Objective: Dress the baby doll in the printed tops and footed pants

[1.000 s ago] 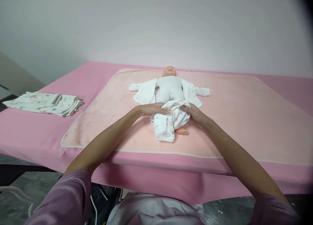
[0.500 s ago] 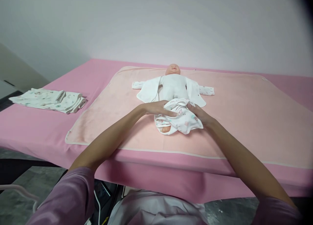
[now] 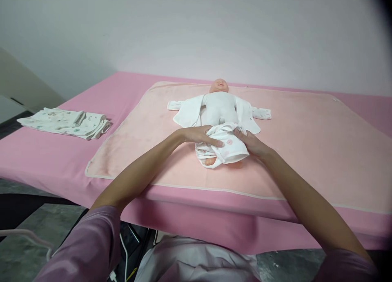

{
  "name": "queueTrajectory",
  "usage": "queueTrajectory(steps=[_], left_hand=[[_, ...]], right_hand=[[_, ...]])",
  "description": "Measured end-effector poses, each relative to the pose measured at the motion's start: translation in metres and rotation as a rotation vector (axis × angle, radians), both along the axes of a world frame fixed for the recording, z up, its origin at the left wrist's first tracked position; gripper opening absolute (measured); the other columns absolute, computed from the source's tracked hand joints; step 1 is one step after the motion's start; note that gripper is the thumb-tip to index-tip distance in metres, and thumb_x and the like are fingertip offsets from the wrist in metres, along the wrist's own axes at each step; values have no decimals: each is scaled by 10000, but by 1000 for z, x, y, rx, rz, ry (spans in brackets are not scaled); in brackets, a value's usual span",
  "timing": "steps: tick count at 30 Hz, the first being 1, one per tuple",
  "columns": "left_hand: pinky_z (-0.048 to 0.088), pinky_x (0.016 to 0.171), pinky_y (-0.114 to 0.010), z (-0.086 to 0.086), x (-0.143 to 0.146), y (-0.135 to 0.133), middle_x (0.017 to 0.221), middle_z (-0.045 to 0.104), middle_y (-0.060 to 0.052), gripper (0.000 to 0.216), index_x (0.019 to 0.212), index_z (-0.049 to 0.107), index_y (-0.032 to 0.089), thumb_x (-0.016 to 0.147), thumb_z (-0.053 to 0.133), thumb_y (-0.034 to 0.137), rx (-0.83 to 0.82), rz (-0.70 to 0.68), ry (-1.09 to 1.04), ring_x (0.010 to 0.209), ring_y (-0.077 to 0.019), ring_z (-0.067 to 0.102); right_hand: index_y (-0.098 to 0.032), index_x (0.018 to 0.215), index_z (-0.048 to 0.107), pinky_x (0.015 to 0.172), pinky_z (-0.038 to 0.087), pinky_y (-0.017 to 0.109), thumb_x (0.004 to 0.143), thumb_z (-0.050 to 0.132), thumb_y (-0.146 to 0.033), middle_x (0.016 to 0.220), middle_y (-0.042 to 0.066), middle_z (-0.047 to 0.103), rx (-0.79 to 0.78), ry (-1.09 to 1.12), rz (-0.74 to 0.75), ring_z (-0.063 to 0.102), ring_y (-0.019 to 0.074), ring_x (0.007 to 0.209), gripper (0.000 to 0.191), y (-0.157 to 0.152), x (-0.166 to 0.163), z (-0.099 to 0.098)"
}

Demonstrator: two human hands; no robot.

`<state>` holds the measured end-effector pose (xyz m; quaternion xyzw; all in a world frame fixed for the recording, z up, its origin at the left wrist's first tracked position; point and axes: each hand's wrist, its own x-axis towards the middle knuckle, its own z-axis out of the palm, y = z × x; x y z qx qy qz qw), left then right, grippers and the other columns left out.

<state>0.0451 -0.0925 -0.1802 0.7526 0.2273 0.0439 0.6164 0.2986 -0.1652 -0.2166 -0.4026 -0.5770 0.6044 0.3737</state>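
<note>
A baby doll (image 3: 219,85) lies on its back, head toward the wall, its torso white. An opened white baby shirt (image 3: 187,114) is spread beneath it, with patterned sleeves out to both sides. Bunched around the doll's legs are white printed baby pants (image 3: 232,145). My left hand (image 3: 202,136) grips the pants from the left, thumb on top. From the right, my right hand (image 3: 249,142) holds the same cloth, its fingers partly hidden. One doll foot (image 3: 210,161) shows at the left leg opening, and a bit of the other shows below the right cuff.
A peach blanket (image 3: 306,151) with a pale edge lies under the doll on a pink-covered table (image 3: 128,86). Folded printed cloth (image 3: 65,123) rests at the table's left. A wall stands behind. Below the front edge are a cable (image 3: 125,249) and dark gear.
The right pant leg has been pulled up, its cuff is now rounder, and part of the doll's right-side foot appears under it. The view has shifted slightly.
</note>
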Motion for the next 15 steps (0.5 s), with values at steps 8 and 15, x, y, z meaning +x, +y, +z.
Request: queueTrajectory(steps=[8, 15], left_hand=[[582, 1016, -348, -6, 1, -2, 1310, 770, -97, 625, 1403, 675, 212, 922, 774, 598, -5, 4, -136, 1230, -265, 711], [610, 921, -357, -8, 1, -1, 1039, 815, -100, 604, 1018, 805, 149, 584, 1017, 511, -100, -81, -156, 1035, -299, 758]], right_hand=[[-194, 973, 781, 829, 579, 355, 751, 869, -734, 921, 62, 753, 52, -232, 450, 679, 239, 887, 591, 1, 26, 10], [-219, 730, 641, 826, 548, 375, 808, 750, -827, 873, 58, 699, 127, -180, 269, 615, 229, 847, 623, 3, 18, 12]])
